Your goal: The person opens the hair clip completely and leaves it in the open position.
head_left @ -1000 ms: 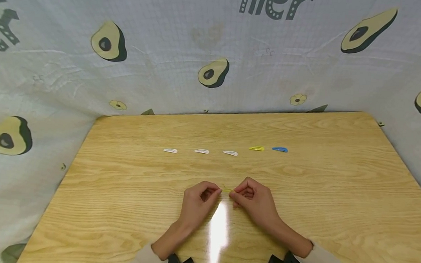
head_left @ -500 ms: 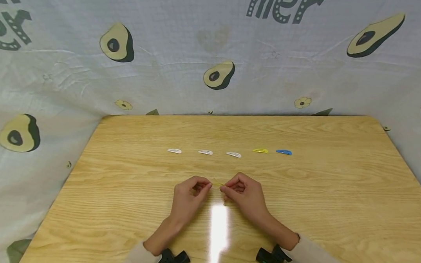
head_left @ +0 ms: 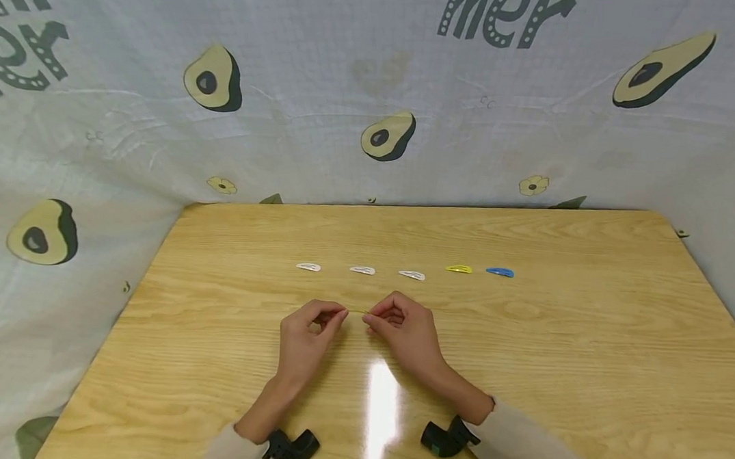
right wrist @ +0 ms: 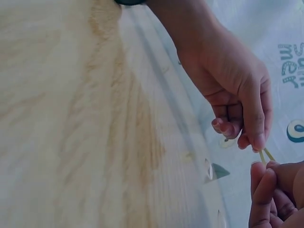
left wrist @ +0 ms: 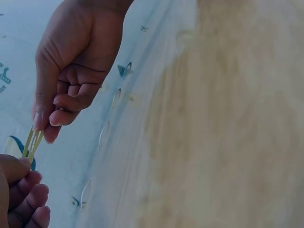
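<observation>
A yellow snap hair clip (head_left: 356, 311) is held between both hands above the table. My left hand (head_left: 304, 340) pinches one end with thumb and fingertips, and my right hand (head_left: 409, 334) pinches the other. Seen from the left wrist, the clip (left wrist: 31, 142) shows narrow strips with gaps between them. In the right wrist view, two strips of the clip (right wrist: 268, 154) spread apart beside the left fingertips; the fingers cover both ends.
Beyond the hands, a row of hair clips lies on the wooden table (head_left: 572, 334): a left white clip (head_left: 308, 266), a middle white clip (head_left: 362, 270), a right white clip (head_left: 412, 275), a yellow clip (head_left: 459, 268) and a blue clip (head_left: 500, 272). An avocado-print sheet (head_left: 313, 69) hangs behind.
Both hands have shifted left and a little forward, still pinching the clip. A thin strip that stuck up from it earlier no longer shows in the head view. The row of clips is unchanged.
</observation>
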A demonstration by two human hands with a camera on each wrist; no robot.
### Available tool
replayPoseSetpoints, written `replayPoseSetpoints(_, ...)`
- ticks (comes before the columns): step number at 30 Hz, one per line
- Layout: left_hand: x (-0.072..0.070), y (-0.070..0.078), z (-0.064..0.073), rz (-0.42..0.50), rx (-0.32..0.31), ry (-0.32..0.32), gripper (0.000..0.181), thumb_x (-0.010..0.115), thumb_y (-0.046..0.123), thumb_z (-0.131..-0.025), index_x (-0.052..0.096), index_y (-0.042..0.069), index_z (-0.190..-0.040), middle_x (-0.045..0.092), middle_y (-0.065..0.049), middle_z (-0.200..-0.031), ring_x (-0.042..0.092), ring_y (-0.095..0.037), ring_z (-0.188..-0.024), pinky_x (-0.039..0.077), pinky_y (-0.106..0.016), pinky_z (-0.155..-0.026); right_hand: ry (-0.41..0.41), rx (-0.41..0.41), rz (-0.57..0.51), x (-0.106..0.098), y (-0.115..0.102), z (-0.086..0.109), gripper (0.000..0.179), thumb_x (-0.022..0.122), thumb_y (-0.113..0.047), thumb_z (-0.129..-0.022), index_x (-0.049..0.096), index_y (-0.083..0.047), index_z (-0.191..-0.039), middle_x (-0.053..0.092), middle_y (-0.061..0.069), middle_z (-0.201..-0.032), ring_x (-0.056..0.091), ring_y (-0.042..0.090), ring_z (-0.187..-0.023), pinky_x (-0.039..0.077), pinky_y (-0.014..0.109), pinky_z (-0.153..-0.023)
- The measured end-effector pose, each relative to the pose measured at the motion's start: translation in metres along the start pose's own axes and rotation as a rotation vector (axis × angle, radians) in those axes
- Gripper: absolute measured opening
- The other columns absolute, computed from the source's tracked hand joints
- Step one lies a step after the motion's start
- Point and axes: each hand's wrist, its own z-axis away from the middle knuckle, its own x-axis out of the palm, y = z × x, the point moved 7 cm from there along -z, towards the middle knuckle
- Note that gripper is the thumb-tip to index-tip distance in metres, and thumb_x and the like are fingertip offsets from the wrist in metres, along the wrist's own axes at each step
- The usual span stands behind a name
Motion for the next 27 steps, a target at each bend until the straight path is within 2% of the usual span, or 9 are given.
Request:
replayPoseSetpoints(9,-0.017,-0.012,-0.007,-0.049,-0.001,0.051,0.013,0.072,-0.017,-0.074,0.068,-0.006,-0.080,0.065,-0.014,-0.071,0.058,-0.023,-0.057,0.045,-0.025,-0.051,-0.005,-0.059,-0.019,0.020,-0.001,-0.013,0.008,0.065,0.006,-0.087,0.061,0.010,-0.092,0.065,0.028,-0.086,0.065,0.042,-0.076,0.054,0.044,-0.070)
replayPoseSetpoints(16,-0.031,-0.023,-0.008,-0.102,-0.021,0.079,0.011,0.072,-0.016,-0.075,0.068,-0.007,-0.080,0.066,-0.015,-0.072,0.058,-0.022,-0.057,0.044,-0.022,-0.052,0.023,-0.070,-0.020,0.039,0.029,-0.031,0.009,0.070,-0.002,-0.086,0.065,0.003,-0.092,0.068,0.020,-0.084,0.068,0.030,-0.073,0.055,0.033,-0.067)
replayPoseSetpoints(19,-0.036,-0.029,-0.009,-0.122,-0.033,0.095,0.011,0.072,-0.015,-0.075,0.068,-0.007,-0.080,0.066,-0.015,-0.072,0.058,-0.024,-0.058,0.043,-0.020,-0.052,0.037,-0.084,-0.021,0.046,0.034,-0.038,0.008,0.071,-0.005,-0.085,0.067,-0.001,-0.090,0.069,0.014,-0.082,0.068,0.023,-0.070,0.055,0.029,-0.065)
replayPoseSetpoints(23,-0.041,-0.050,-0.008,-0.138,-0.054,0.100,0.009,0.073,-0.011,-0.077,0.070,-0.004,-0.082,0.067,-0.012,-0.074,0.059,-0.022,-0.059,0.043,-0.018,-0.053,0.053,-0.110,-0.014,0.053,0.033,-0.045,0.007,0.071,-0.005,-0.086,0.067,-0.002,-0.090,0.069,0.012,-0.080,0.068,0.021,-0.068,0.055,0.027,-0.064)
replayPoseSetpoints(27,-0.047,-0.074,-0.003,-0.148,-0.068,0.102,0.007,0.074,-0.003,-0.080,0.073,0.002,-0.086,0.069,-0.006,-0.077,0.060,-0.017,-0.062,0.044,-0.015,-0.057,0.058,-0.114,-0.013,0.060,0.028,-0.050,0.008,0.070,0.000,-0.086,0.066,0.004,-0.091,0.068,0.017,-0.081,0.068,0.031,-0.069,0.055,0.028,-0.063)
